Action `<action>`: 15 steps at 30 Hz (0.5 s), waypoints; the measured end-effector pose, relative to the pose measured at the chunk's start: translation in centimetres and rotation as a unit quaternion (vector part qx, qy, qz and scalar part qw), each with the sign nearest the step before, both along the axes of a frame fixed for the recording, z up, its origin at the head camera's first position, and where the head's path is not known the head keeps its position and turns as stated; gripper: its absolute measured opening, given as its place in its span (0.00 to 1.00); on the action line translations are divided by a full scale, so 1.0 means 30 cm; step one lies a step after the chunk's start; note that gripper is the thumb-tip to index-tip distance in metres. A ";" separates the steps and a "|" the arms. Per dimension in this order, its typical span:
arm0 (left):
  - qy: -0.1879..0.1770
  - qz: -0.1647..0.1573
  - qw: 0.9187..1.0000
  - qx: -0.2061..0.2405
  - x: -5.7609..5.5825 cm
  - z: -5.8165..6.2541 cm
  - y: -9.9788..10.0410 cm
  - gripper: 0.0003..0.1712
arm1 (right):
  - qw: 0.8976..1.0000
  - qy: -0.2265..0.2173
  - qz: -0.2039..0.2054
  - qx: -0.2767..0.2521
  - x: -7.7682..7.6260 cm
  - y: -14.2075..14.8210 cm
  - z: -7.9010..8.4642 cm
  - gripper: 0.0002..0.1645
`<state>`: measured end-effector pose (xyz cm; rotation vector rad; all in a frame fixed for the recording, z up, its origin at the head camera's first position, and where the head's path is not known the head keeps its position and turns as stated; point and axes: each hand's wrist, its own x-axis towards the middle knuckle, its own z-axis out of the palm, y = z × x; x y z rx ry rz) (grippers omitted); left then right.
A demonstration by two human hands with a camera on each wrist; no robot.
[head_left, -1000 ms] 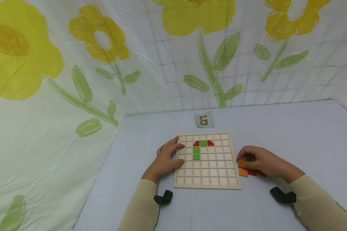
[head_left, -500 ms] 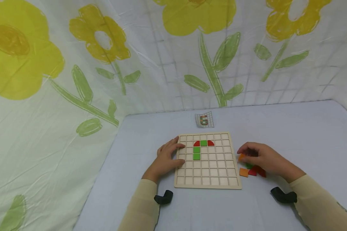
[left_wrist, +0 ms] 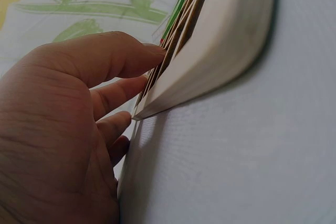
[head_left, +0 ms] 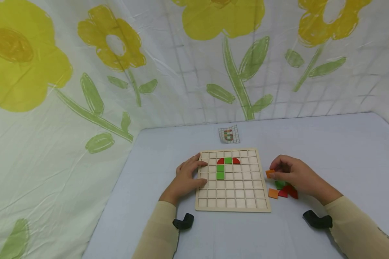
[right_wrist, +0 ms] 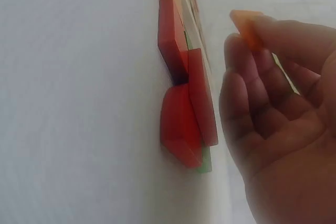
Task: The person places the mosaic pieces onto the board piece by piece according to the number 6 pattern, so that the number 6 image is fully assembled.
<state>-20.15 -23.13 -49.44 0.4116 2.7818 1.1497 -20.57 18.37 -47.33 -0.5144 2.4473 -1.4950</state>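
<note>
Head view: left hand (head_left: 185,178) spread at the left edge of the wooden board (head_left: 239,184), seemingly steadying it; right hand (head_left: 299,178) just beside the right edge, over the counter (head_left: 243,233), pinching an orange tile (head_left: 269,173)! Left wrist: nothing gripped there. Right wrist: the tile pokes out past the grip, perhaps for easier handling.

The board (head_left: 247,184) is beige, gridded; tiles (head_left: 273,193) orange, red and green; the backdrop (head_left: 181,100) white (with yellow flowers (head_left: 223,18)).

No readable text; no legible numbers
</note>
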 end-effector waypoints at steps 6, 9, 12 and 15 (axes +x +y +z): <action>0.000 -0.001 1.000 -0.002 -0.001 0.002 0.000 0.34 | 1.000 -0.001 -0.003 -0.013 0.003 -0.006 0.004 0.11; 0.001 -0.001 1.000 -0.003 -0.001 0.002 0.001 0.34 | 1.000 -0.002 -0.006 -0.018 0.007 -0.010 0.008 0.10; 0.000 0.001 1.000 -0.003 -0.001 0.001 0.001 0.34 | 1.000 0.007 -0.004 -0.022 0.012 -0.018 0.014 0.09; -0.001 0.003 1.000 -0.003 0.000 0.000 0.002 0.34 | 1.000 0.016 -0.003 -0.023 0.017 -0.027 0.021 0.09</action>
